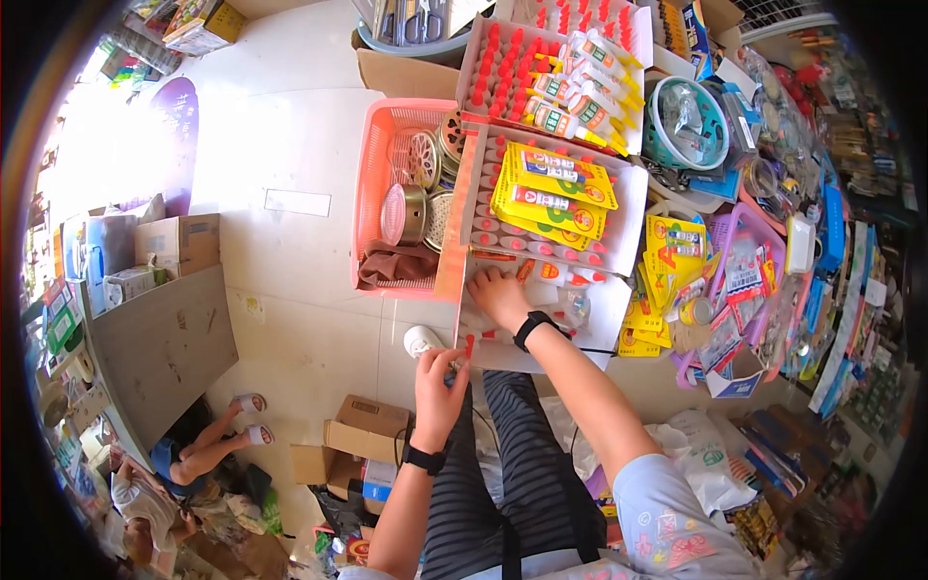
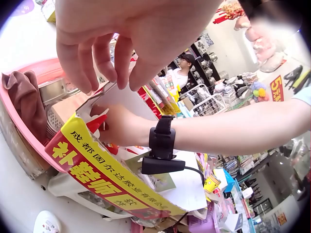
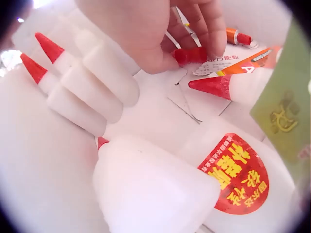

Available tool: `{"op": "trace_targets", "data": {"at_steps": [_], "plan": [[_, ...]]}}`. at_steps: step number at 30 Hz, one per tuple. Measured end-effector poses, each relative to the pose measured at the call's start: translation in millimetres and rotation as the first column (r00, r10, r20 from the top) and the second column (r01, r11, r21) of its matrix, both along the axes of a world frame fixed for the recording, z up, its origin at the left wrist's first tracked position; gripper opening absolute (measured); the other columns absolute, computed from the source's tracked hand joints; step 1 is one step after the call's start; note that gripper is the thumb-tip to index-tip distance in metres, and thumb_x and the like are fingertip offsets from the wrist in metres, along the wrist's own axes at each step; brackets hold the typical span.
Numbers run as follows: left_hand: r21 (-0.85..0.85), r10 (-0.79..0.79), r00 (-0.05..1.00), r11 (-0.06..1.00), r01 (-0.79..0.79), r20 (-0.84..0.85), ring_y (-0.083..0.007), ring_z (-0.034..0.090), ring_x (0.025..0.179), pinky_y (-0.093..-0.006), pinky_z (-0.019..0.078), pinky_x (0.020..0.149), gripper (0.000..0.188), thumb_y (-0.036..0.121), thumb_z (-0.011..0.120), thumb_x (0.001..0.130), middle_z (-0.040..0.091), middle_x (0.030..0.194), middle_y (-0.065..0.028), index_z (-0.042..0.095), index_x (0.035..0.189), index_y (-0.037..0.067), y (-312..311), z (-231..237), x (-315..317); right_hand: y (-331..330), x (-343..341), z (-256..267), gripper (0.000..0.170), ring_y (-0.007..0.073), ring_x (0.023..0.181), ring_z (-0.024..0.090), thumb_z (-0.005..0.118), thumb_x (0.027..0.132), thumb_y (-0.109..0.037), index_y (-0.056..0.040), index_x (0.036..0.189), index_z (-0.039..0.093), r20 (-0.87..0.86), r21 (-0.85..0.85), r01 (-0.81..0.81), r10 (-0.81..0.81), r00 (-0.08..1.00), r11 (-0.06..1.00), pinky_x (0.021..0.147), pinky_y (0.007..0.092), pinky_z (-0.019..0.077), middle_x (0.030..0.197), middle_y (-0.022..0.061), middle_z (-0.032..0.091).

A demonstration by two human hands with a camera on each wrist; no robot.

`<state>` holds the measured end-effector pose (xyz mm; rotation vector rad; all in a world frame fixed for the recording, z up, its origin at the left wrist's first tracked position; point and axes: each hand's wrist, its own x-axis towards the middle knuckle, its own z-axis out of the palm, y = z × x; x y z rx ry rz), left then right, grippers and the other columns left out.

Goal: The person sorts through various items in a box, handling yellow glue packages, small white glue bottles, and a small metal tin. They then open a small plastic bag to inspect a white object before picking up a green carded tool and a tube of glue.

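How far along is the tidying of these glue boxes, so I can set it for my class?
Apparently done: the far box and middle box hold close rows of red caps.
In hand: the right hand pinches a red cap in the near box; the left hand looks empty.
Probably left: the near box, where three bottles line up but others lie at angles.

Near carton (image 1: 604,333): bottles (image 3: 102,92) and tubes (image 3: 265,58) inside. Middle carton (image 1: 633,208) behind it, packets (image 1: 551,208) on top; far carton (image 1: 637,92) behind that. Left of cartons: basket (image 1: 371,193), tins (image 1: 413,213) inside, cloth (image 1: 396,264) at near end. Right: loose packets (image 1: 662,256), then tray (image 1: 767,230); round basket (image 1: 658,130) beside far carton.
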<state>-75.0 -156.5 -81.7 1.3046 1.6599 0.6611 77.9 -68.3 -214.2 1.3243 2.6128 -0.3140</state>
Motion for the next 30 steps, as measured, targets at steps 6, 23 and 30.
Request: {"op": "trace_targets", "data": {"at_steps": [6, 23, 30], "plan": [[-0.011, 0.003, 0.999, 1.000, -0.002, 0.038, -0.0275, 0.055, 0.087, -0.0326, 0.0475, 0.070, 0.020, 0.001, 0.064, 0.079, 0.055, 0.096, -0.0124, 0.062, 0.099, 0.002, 1.1, 0.9, 0.6, -5.3, 10.0, 2.2, 0.017, 0.0268, 0.087, 0.060, 0.054, 0.078, -0.015, -0.0081, 0.093, 0.060, -0.091, -0.070, 0.101, -0.107, 0.990, 0.992, 0.063, 0.0368, 0.0524, 0.091, 0.0089, 0.059], [-0.026, -0.012, 0.999, 1.000, 0.013, 0.037, -0.0232, 0.060, 0.086, -0.0297, 0.0517, 0.072, 0.015, -0.002, 0.063, 0.081, 0.058, 0.094, -0.0103, 0.064, 0.095, 0.002, 8.3, -4.0, -3.8, -22.7, 58.4, 103.7, 0.013, 0.0251, 0.084, 0.060, 0.055, 0.076, -0.010, -0.0048, 0.085, 0.063, -0.021, -0.229, 0.070, -0.077, 0.997, 0.971, 0.068, 0.0359, 0.0512, 0.089, 0.0097, 0.061], [-0.029, 0.000, 0.998, 1.000, 0.002, 0.061, -0.0267, 0.057, 0.084, -0.0322, 0.0488, 0.070, 0.014, 0.001, 0.063, 0.081, 0.057, 0.092, -0.0106, 0.062, 0.095, 0.003, 9.2, -2.9, -5.1, -45.8, 11.8, 33.4, 0.017, 0.0336, 0.080, 0.066, 0.054, 0.079, -0.013, -0.0011, 0.086, 0.064, -0.135, -0.504, 0.055, -0.141, 0.981, 0.862, 0.065, 0.0417, 0.0541, 0.090, 0.0164, 0.064]]}}
